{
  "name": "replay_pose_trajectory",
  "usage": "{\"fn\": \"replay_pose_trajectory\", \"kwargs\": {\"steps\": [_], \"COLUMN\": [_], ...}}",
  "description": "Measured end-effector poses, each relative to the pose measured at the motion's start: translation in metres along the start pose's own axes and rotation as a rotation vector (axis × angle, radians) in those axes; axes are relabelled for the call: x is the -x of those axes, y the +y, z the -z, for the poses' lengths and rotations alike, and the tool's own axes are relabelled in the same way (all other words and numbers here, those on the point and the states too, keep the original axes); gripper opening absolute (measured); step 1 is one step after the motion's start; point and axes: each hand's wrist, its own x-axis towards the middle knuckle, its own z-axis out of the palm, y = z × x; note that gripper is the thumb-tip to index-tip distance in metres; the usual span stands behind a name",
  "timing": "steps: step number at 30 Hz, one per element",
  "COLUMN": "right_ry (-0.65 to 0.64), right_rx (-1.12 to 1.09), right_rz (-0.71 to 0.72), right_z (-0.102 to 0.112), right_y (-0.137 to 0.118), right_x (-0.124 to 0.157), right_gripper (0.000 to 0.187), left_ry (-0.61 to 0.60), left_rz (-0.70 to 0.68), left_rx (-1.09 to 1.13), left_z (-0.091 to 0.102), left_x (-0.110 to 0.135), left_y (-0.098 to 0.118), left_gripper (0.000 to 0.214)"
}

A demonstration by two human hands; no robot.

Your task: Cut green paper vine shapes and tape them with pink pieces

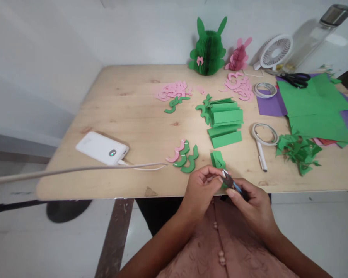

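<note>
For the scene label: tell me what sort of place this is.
Probably a home craft corner: a wooden table against a white wall, strewn with cut paper shapes, green paper sheets and scissors, with a finished green paper rabbit at the back.

power bank, fan, green rabbit

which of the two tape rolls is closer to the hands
The tape roll on bare wood beside the white pen. The other roll lies farther back, overlapping the purple paper.
</note>
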Motion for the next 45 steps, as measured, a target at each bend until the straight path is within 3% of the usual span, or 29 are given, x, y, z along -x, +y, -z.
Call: {"fn": "replay_pose_trajectory", "kwargs": {"steps": [8, 16, 20, 27, 34, 45], "right_ry": [0.030, 0.120, 0.132, 0.017, -0.074, -0.070], "right_rx": [0.159, 0.352, 0.284, 0.072, 0.116, 0.170], "right_rz": [0.065, 0.169, 0.100, -0.018, -0.017, -0.024], "right_z": [0.007, 0.019, 0.024, 0.018, 0.017, 0.016], "right_y": [0.002, 0.008, 0.011, 0.008, 0.012, 0.013], "right_x": [-0.003, -0.008, -0.009, -0.011, -0.015, -0.017], "right_gripper": [0.027, 0.026, 0.027, 0.032, 0.034, 0.035], "left_ry": [0.018, 0.059, 0.041, -0.034, -0.039, -0.097], "left_rz": [0.032, -0.048, -0.078, -0.072, -0.113, -0.127], "left_rx": [0.051, -0.010, -0.090, -0.293, -0.370, -0.554], "left_z": [0.005, 0.011, 0.014, 0.017, 0.019, 0.024], "left_x": [-0.001, 0.000, 0.002, 0.002, -0.004, -0.011], "left_y": [0.000, -0.002, -0.002, -0.007, -0.013, -0.016], "left_gripper": [0.010, 0.014, 0.013, 0.011, 0.010, 0.009]}}
